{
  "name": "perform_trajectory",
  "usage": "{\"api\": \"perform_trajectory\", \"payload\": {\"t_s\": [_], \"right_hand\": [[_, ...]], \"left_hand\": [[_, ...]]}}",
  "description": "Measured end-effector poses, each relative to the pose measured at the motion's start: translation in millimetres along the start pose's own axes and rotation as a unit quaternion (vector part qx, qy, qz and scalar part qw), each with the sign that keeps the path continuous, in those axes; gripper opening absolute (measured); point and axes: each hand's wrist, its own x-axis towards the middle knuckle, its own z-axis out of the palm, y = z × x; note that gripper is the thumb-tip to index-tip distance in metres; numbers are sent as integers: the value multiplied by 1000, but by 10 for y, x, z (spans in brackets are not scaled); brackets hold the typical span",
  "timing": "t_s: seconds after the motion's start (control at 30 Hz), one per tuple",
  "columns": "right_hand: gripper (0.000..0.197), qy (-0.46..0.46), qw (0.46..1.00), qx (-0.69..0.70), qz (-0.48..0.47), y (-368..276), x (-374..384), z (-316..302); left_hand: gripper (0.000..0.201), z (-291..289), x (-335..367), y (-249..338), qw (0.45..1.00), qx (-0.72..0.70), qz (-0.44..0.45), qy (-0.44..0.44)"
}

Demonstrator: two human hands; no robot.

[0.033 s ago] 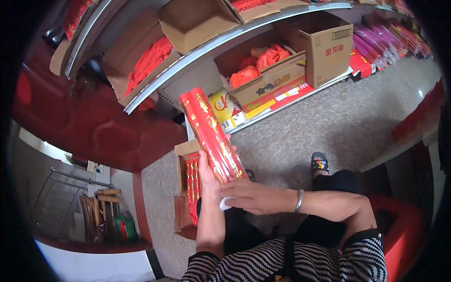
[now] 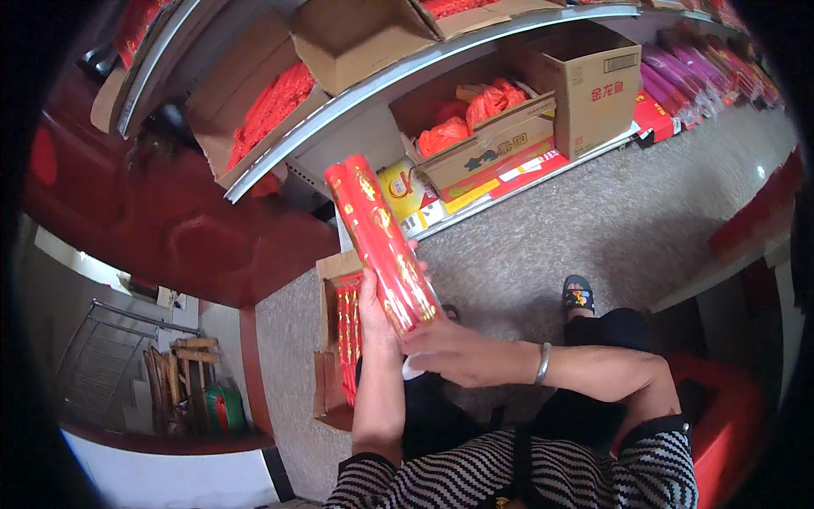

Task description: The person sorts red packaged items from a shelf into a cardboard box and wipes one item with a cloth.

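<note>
Got a red roll (image 2: pixel 381 242) with gold print up in the middle of the frame, tilted toward the upper left. My left hand (image 2: pixel 377 314) is wrapped around its lower part from behind, and my right hand (image 2: pixel 458 352) is closed over the bottom end. Just left of my hands there's an open cardboard box (image 2: pixel 332 339) on the floor with more red rolls inside.

Red gold-printed roll (image 2: pixel 383 244), tilted, held upright

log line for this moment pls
left hand: grips red roll from behind | right hand: on roll's lower end | roll: tilted, raised | open box on floor beside
</note>
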Motion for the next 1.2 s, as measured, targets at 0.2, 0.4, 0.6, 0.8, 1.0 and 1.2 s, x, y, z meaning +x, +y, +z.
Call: {"api": "perform_trajectory", "payload": {"t_s": [0.2, 0.4, 0.6, 0.8, 1.0, 1.2], "right_hand": [[31, 181, 951, 49, 247, 54, 54, -387], [30, 53, 956, 116, 263, -107, -31, -491], [36, -54, 934, 144, 323, 103, -178, -479], [36, 12, 878, 157, 452, 549, -97, -591], [40, 43, 783, 198, 588, 993, -76, -661], [36, 32, 772, 175, 611, 1393, -50, -703]], "left_hand": [[59, -281, 264, 445, 987, 128, -81, 54], [46, -1150, 658, 973, 930, 173, -255, 203], [35, -2384, 1537, 1001, 907, 238, -235, 257], [27, -3282, 2451, 923, 879, 304, -133, 342], [27, -3718, 3153, 770, 886, 320, -49, 331], [39, -3999, 3551, 981, 889, 322, -15, 324]]}}
